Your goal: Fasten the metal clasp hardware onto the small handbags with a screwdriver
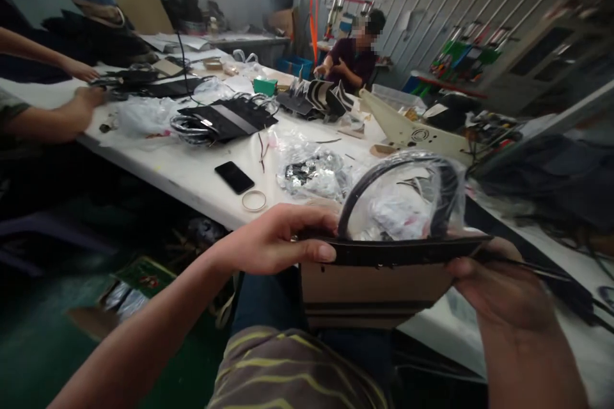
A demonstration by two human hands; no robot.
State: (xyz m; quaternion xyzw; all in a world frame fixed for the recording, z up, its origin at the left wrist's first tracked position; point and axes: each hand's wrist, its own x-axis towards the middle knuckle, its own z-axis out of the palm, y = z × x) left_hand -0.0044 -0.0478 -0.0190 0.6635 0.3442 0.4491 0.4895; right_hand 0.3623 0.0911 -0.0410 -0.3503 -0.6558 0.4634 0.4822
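A tan bag (364, 291) with a dark top edge and dark stripes is held upright over the lap, at the table's front edge. Its dark handle, wrapped in clear plastic, arches up from the far side. My left hand (278, 239) pinches the bag's top left corner, thumb on the near face. At the top right corner, my right hand (503, 281) grips the bag between thumb and fingers. Just beyond the bag lies a clear plastic bag of small shiny metal parts (311, 172).
On the white table (187, 172) are a black phone (234, 177), a ring-shaped roll (254, 200), black bag pieces (230, 118) and a cream machine part (412, 131). Another person's hands (86, 102) rest at the left; a person (352, 61) sits across. An open box stands on the floor.
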